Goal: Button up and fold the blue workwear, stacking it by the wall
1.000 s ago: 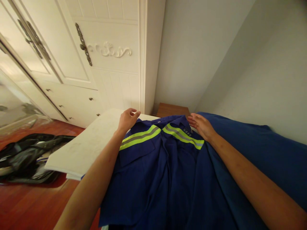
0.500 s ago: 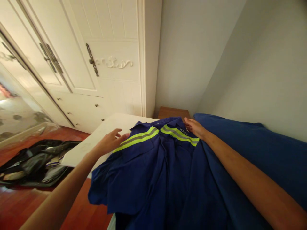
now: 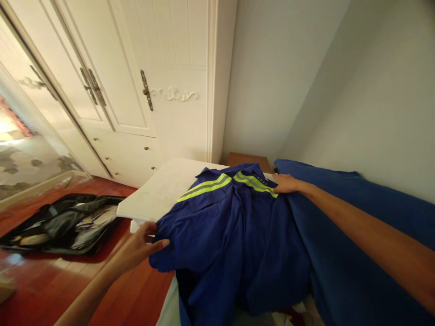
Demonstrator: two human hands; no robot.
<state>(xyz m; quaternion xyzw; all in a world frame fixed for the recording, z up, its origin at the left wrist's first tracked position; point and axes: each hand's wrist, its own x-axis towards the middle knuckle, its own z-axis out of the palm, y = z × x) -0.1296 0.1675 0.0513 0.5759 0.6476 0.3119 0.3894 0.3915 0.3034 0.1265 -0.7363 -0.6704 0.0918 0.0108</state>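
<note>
A dark blue jacket with yellow-green and grey stripes across its chest lies over the corner of a white tabletop, its collar toward the wall. My left hand is at the sleeve on the left, thumb on top and fingers at the edge, gripping the cloth. At the shoulder on the right, my right hand pinches the jacket beside the end of the stripe.
Blue bedding rises on the right against the wall. A white wardrobe stands behind. An open black suitcase with clothes lies on the red wooden floor. A brown wooden surface shows behind the collar.
My left hand has moved down from near the striped shoulder to the sleeve and closed on it. My right hand has closed on the other shoulder. The jacket's lower part has shifted, uncovering cloth beneath.
</note>
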